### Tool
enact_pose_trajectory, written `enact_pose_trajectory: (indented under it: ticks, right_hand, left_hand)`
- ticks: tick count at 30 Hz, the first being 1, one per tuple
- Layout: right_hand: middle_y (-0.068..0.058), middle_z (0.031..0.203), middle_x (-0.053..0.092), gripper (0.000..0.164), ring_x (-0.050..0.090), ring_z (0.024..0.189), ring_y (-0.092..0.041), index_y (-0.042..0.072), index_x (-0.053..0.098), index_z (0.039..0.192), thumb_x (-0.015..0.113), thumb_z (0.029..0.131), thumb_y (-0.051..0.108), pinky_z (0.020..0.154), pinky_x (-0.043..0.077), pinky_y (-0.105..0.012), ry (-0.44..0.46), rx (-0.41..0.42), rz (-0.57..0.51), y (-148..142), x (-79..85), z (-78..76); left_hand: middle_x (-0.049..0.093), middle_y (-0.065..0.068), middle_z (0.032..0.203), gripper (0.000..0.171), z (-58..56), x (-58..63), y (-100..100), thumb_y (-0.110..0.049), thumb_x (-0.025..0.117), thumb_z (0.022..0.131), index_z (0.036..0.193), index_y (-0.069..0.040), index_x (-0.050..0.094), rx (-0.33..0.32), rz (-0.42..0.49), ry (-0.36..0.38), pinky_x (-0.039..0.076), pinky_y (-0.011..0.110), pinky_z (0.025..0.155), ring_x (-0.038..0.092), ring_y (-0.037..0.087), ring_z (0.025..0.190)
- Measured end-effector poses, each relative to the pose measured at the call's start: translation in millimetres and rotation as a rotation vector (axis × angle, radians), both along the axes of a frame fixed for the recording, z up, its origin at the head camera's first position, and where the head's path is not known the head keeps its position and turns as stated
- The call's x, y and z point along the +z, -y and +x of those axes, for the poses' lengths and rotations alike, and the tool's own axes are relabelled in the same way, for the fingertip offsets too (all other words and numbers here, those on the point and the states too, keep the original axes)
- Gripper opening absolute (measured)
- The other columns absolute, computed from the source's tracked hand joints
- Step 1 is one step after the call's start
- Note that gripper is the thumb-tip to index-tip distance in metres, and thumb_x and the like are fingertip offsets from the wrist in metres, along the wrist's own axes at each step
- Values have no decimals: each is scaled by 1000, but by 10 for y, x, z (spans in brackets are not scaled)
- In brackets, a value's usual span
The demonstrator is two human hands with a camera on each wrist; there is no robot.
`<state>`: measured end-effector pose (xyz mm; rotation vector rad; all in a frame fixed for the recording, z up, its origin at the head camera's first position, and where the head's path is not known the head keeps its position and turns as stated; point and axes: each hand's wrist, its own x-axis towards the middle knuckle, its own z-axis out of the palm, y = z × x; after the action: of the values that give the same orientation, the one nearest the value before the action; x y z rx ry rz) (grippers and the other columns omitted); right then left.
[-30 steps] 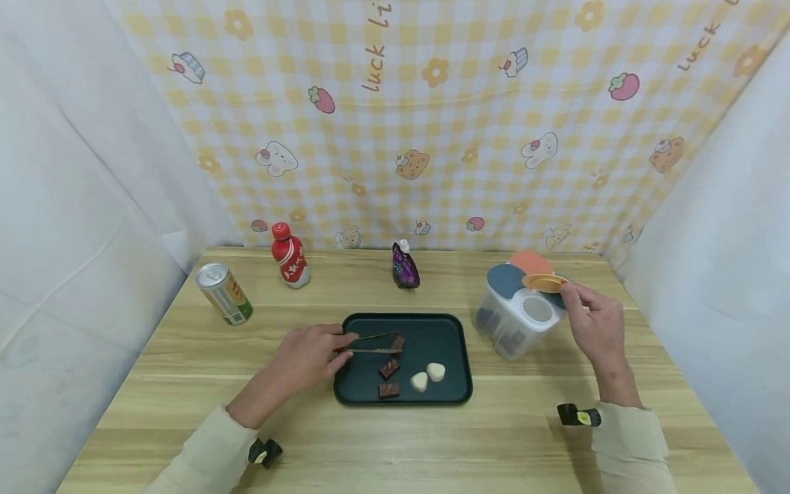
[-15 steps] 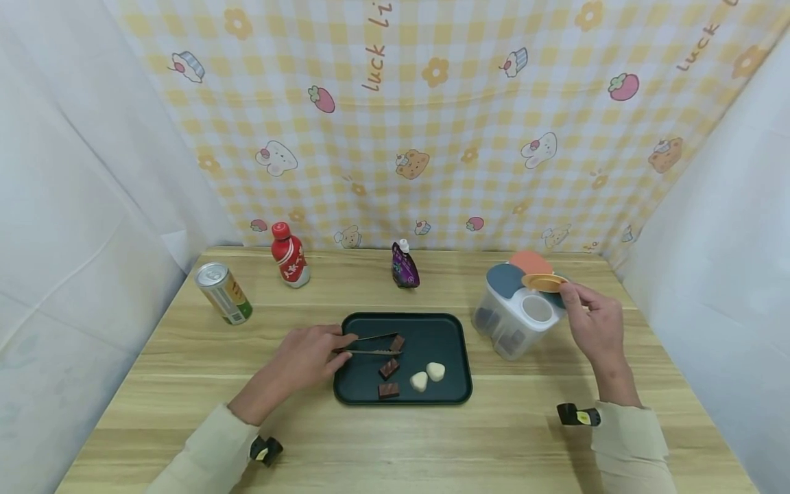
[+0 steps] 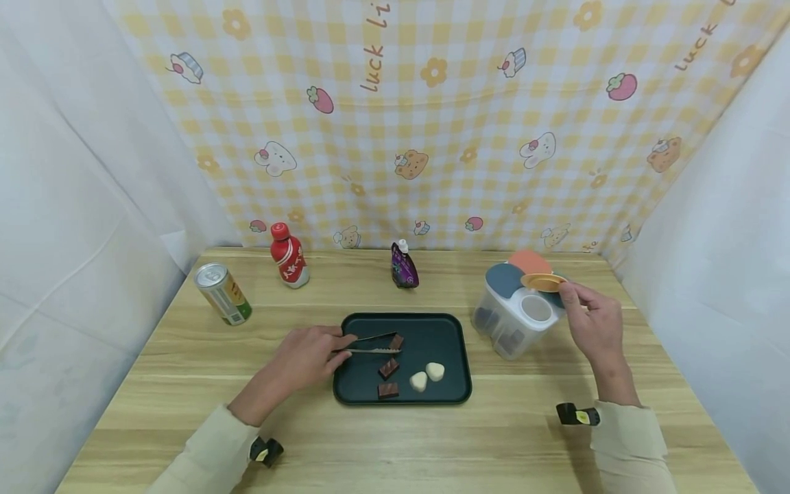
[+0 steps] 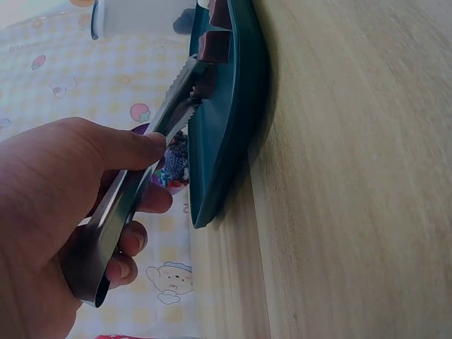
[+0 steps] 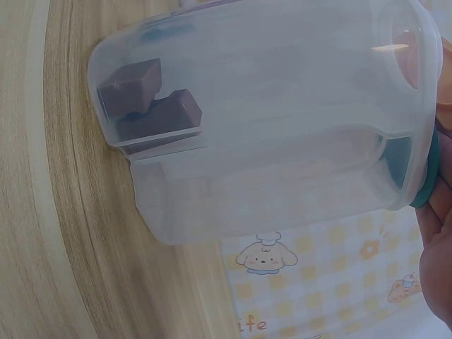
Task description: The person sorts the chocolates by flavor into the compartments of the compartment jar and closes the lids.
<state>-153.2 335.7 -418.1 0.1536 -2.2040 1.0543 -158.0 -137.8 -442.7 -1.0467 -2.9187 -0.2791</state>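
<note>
Left hand (image 3: 306, 353) grips tongs (image 4: 109, 215), tips pointing right, roughly along desk's (image 3: 494, 439) near edge. Farthest chocolate (image 3: 397, 341), near far edge of tray (image 3: 432, 329), lies between tips; contact, can't tell from here. Its long axis slants away rightward, across tongs. Left hand nearer. Right hand (image 3: 597, 328) pinches yellow lid (image 3: 540, 282) above container (image 3: 515, 326), toward desk's right edge.

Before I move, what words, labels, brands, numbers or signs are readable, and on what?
"luck li": yellow-checked fabric backdrop, top centre.
"luck", then cut off: backdrop, top right.
"ife": backdrop, right wrist view.
Too small: red plastic bottle, silver-green cylindrical can, purple spouted pouch.
</note>
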Motion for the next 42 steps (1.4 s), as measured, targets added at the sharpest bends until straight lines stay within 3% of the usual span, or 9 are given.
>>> enact_pose_trajectory:
  ticks: [8,15,21,26,31,35,38,42]
  right_hand:
    - [-30,100,71,25,57,88,21,-13,74,105,65,102,9,77,44,-6,-3,4,0,5,0,-5]
    - [-27,100,71,25,57,87,21,-13,75,105,65,102,10,77,43,-6,4,-10,1,1,-12,-4]
    - [-31,100,70,25,57,87,22,-13,74,104,65,102,10,77,43,-6,-1,-19,2,-8,-18,-2]
    - [-30,101,70,25,57,88,21,-13,74,105,66,102,10,78,43,-7,3,-24,0,-14,-22,-11]
    - [-28,103,71,24,57,89,21,-10,76,106,66,102,11,78,43,-7,14,-35,6,-14,-23,-8]
    - [-26,103,72,22,58,89,20,-8,77,106,66,102,11,78,44,-7,12,-32,-1,-17,-32,-11]
    - [-19,105,73,21,60,89,18,-7,77,107,66,102,10,78,45,-8,13,-24,-11,-17,-34,-13]
    - [3,104,73,23,60,89,18,-9,76,106,66,102,11,77,45,-7,14,-27,-13,-19,-31,-11]
  left_hand:
    - [74,8,113,31,8,-7,16,-28,75,96,123,-13,78,23,-17,-8,48,26,54,72,22,93]
    - [74,8,111,30,14,26,27,-28,75,97,122,-13,79,30,15,-52,39,23,46,72,20,86]
    - [74,8,112,32,20,148,-47,-30,75,97,125,-17,78,12,26,-143,41,23,46,73,22,92]
    - [74,4,106,34,29,344,-233,-32,74,97,127,-18,76,-56,31,-227,45,24,50,71,17,87]
    - [74,1,108,35,14,514,-506,-33,72,99,129,-17,75,-143,45,-246,53,26,58,71,14,90]
    - [71,-2,102,34,-11,620,-734,-32,70,100,130,-17,74,-211,81,-255,45,22,52,64,9,76]
    - [69,-3,97,33,-20,689,-894,-31,68,101,131,-17,74,-243,101,-272,38,20,49,56,6,68]
    - [69,-5,98,33,-30,766,-1097,-32,67,102,132,-20,74,-253,116,-317,37,20,47,57,5,66]
